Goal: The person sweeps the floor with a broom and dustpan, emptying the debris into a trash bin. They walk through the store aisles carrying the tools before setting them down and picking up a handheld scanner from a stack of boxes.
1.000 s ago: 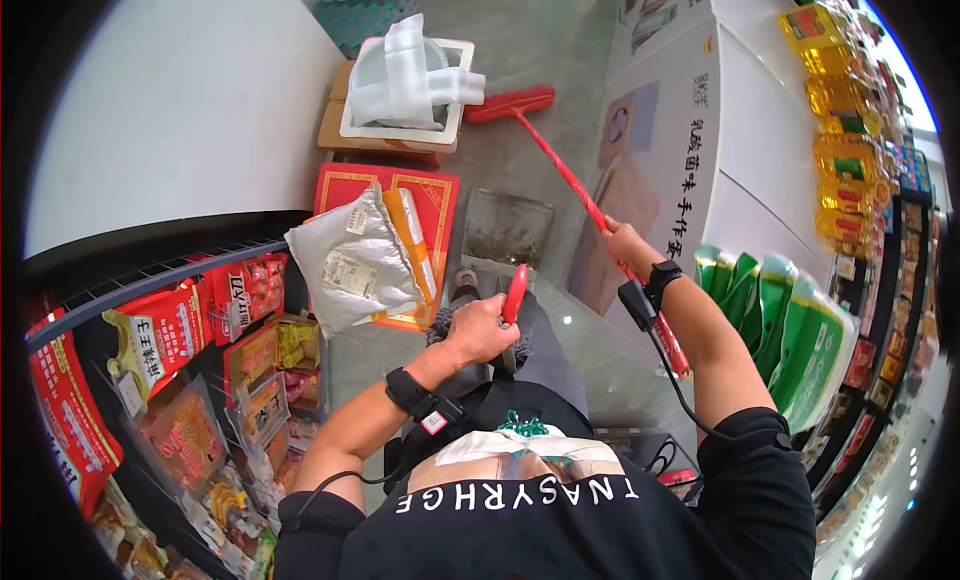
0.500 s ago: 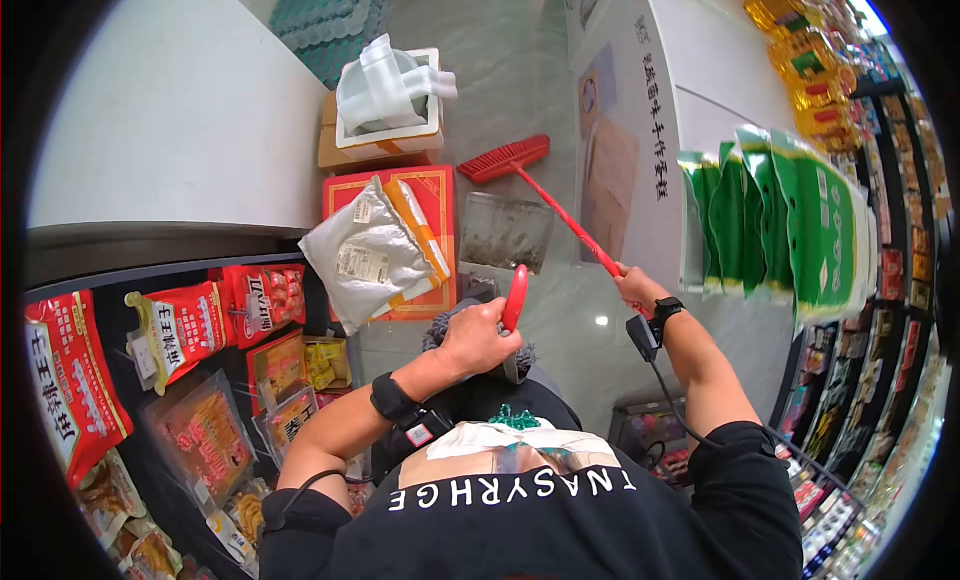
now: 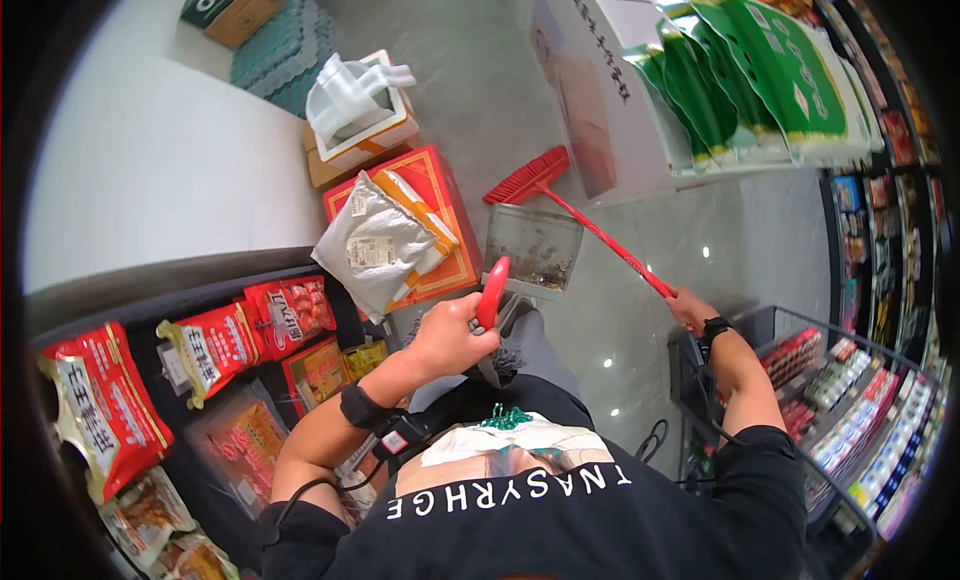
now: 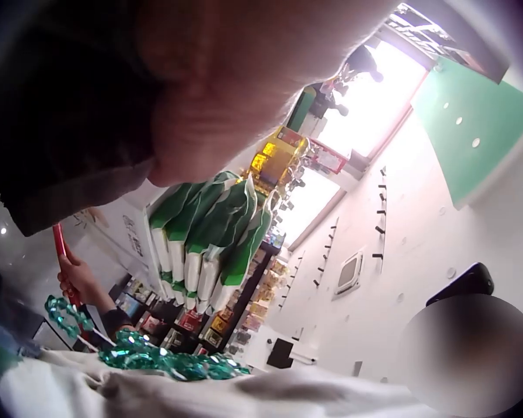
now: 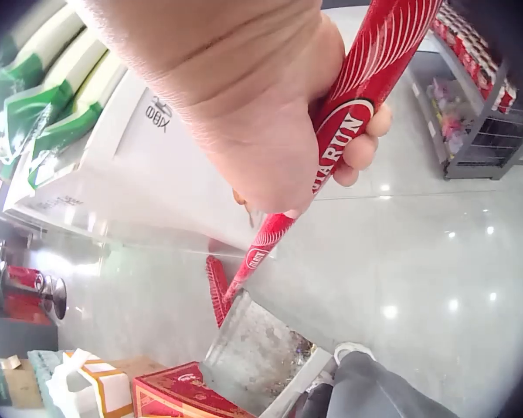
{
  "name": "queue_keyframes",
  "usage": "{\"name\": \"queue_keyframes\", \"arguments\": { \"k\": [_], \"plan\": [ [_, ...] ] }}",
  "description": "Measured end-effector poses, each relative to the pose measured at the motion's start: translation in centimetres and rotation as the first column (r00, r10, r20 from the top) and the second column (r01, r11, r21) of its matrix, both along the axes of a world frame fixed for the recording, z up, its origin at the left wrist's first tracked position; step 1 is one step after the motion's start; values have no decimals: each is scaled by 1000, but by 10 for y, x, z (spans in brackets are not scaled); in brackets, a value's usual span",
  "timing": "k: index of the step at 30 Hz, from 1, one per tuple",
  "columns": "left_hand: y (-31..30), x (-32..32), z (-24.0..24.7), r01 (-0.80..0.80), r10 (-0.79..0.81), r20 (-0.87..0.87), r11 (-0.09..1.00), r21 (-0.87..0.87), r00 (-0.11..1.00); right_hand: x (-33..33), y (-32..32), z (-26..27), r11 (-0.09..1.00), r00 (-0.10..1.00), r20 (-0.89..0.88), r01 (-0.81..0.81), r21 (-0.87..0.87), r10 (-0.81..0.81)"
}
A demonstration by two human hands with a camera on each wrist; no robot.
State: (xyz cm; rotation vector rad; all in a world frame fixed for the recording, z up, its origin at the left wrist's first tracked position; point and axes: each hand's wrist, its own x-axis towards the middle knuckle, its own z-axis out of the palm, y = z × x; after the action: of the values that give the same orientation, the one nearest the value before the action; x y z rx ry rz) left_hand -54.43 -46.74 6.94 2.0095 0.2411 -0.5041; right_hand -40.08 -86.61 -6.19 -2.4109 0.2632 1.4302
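A red broom [image 3: 528,177] reaches across the floor on the right, its bristled head close to the dustpan's far edge. My right hand [image 3: 693,310] grips its red pole [image 5: 357,113], fingers wrapped round the printed upper part. My left hand [image 3: 455,335] holds an upright red handle [image 3: 492,292] in front of my body; its lower part is hidden. The grey dustpan [image 3: 535,242] lies flat by my feet, with dark dirt and crumbs gathered near its back. In the left wrist view, my left hand [image 4: 235,70] fills the top and its fingers are hidden.
A red box [image 3: 440,195] with a white parcel [image 3: 365,245] on it stands left of the dustpan, a foam box [image 3: 385,140] behind it. Snack shelves line the left. Green bags [image 3: 760,75] rest on a white display stand; a wire rack [image 3: 790,325] stands right.
My view has swung, bringing the rack on the right into sight. The broom head has come closer to the dustpan. My right hand has moved outward with the pole; my left keeps its grip.
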Motion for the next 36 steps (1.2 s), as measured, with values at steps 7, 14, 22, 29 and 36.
{"name": "queue_keyframes", "arguments": {
  "k": [7, 14, 22, 29, 36],
  "plan": [
    [10, -10, -2, 212, -212, 30, 977, 8, 977, -47, -5, -16, 987, 932, 359, -97, 128, 45],
    [15, -12, 2, 273, -273, 16, 962, 2, 962, 58, 149, -47, 970, 947, 320, -65, 236, -14],
    [44, -11, 11, 325, -324, 26, 943, -68, 946, 72, 141, -37, 995, 979, 197, -74, 64, 60],
    [81, 9, 83, 352, -347, 64, 931, -97, 936, 11, 37, 55, 976, 991, -39, 120, -182, -130],
    [117, 48, 156, 222, -223, -12, 975, -28, 975, -117, -46, 57, 944, 987, 90, 154, -291, -134]
  ]
}}
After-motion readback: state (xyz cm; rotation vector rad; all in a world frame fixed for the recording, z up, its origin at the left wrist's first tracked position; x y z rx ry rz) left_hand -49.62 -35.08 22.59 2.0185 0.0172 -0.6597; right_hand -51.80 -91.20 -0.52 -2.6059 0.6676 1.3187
